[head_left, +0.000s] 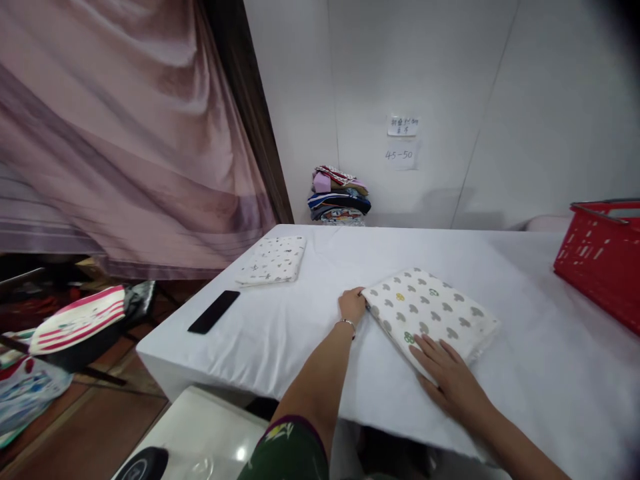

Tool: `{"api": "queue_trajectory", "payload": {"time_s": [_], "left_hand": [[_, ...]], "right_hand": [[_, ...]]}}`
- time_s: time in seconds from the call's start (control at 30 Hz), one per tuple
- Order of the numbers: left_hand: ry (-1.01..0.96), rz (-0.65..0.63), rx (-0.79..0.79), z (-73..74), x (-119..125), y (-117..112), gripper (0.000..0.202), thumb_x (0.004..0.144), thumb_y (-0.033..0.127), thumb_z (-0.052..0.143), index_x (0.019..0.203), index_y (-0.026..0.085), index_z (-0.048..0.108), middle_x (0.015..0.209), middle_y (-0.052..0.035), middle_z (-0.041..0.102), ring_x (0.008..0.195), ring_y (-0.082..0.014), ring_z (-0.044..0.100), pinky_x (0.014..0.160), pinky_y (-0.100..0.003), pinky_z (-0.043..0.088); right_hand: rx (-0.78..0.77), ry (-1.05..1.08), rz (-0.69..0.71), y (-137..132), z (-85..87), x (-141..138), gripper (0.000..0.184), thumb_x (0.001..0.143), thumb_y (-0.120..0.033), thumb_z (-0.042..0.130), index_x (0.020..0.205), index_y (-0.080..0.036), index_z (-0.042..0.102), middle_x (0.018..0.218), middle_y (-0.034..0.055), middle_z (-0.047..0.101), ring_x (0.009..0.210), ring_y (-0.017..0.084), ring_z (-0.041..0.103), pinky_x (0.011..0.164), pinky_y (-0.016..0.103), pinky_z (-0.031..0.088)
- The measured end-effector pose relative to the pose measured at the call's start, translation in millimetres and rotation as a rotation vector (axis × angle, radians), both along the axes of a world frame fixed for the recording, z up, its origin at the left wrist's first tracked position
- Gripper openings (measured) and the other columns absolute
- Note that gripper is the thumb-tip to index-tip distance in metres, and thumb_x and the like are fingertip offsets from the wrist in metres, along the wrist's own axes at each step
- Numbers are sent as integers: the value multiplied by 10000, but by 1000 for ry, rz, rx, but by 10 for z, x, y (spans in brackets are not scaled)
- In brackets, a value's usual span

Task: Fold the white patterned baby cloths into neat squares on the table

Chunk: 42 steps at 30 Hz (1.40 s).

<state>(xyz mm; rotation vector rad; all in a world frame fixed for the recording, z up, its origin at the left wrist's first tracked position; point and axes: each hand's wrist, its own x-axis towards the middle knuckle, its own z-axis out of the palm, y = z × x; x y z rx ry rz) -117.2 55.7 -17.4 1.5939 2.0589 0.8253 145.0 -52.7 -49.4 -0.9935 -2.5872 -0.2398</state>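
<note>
A folded white cloth (pixel 425 307) printed with grey heart-like shapes and a few green and yellow marks lies on the white-covered table (pixel 320 347). At its left corner, my left hand (pixel 353 307) has its fingers closed on the edge; the fingertips are partly hidden. My right hand (pixel 447 373) rests flat on the cloth's near edge with fingers spread. Farther left lies a second folded white cloth (pixel 275 260) with small dark prints, touched by neither hand.
Near the table's left edge is a black phone (pixel 214 312). A red plastic basket (pixel 605 260) stands at the right. Stacked folded fabrics (pixel 340 197) sit behind the table against the wall. A pink curtain (pixel 140 133) hangs at left, above a chair with clothes (pixel 80 323).
</note>
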Motion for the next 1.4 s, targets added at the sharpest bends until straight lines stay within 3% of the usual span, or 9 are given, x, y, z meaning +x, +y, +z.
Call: {"api": "queue_trajectory", "payload": {"time_s": [0.2, 0.37, 0.6, 0.7, 0.83, 1.0, 1.17, 1.27, 1.4], "left_hand": [[-2, -60, -52, 59, -58, 52, 350, 766, 152, 454, 1002, 275, 680, 911, 13, 708, 905, -163, 621, 816, -253, 434], [142, -121, 41, 177, 84, -161, 485, 756, 129, 469, 1233, 188, 535, 1306, -81, 514, 1222, -242, 419, 1011, -378, 314], [440, -830, 342, 163, 561, -925, 631, 696, 62, 463, 1306, 220, 423, 1393, -54, 405, 1320, -210, 271, 1112, -469, 112], [484, -987, 344, 144, 637, -1099, 647, 699, 93, 482, 1326, 221, 388, 1413, -58, 373, 1333, -228, 244, 1109, -504, 94], [584, -1006, 392, 148, 684, -1109, 567, 761, 118, 464, 1317, 203, 390, 1422, -67, 354, 1336, -240, 232, 1106, -511, 86], [713, -954, 481, 165, 777, -1030, 458, 844, 101, 395, 1292, 197, 400, 1361, -78, 418, 1257, -235, 341, 1065, -502, 180], [770, -1029, 539, 203, 825, -998, 375, 852, 59, 381, 1212, 144, 445, 1138, -98, 542, 1042, -209, 476, 961, -416, 315], [764, -1069, 549, 212, 816, -982, 333, 871, 64, 362, 1179, 147, 456, 1062, -89, 554, 969, -192, 487, 883, -363, 357], [727, -1040, 523, 182, 819, -969, 325, 882, 79, 352, 1178, 168, 455, 1076, -78, 548, 986, -194, 473, 862, -345, 356]], "right_hand": [[28, 7, -4, -28, 10, -29, 521, 882, -264, 419, 1396, -239, 335, 1428, 72, 346, 1305, 237, 326, 1024, 463, 310], [9, 54, -21, -47, 48, -70, 486, 885, -267, 422, 1367, -219, 388, 1417, 90, 367, 1302, 248, 327, 1025, 485, 307], [-88, 24, -23, -184, 167, 89, 555, 883, -338, 448, 1405, -209, 310, 1421, 97, 359, 1321, 252, 291, 1055, 527, 229], [-120, 12, -44, -190, 172, 336, 592, 883, -364, 446, 1424, -218, 255, 1430, 88, 345, 1330, 240, 273, 1061, 539, 202], [-116, 76, -133, -22, 135, 772, 549, 858, -423, 463, 1370, -247, 375, 1413, 80, 378, 1322, 250, 290, 1059, 535, 216], [-277, 517, -541, 304, 178, 1175, 546, 836, -472, 444, 1298, -183, 477, 1358, 120, 448, 1254, 267, 400, 1007, 449, 369], [-693, 887, -782, 537, 352, 1178, 624, 798, -478, 507, 1337, -175, 422, 1312, 98, 502, 1115, 227, 534, 854, 317, 497], [-862, 869, -826, 661, 450, 1118, 651, 802, -487, 506, 1356, -162, 396, 1242, 112, 554, 935, 202, 609, 704, 277, 530], [-892, 767, -892, 858, 519, 1104, 684, 770, -529, 543, 1334, -159, 431, 1177, 134, 584, 838, 218, 615, 659, 311, 520]]}}
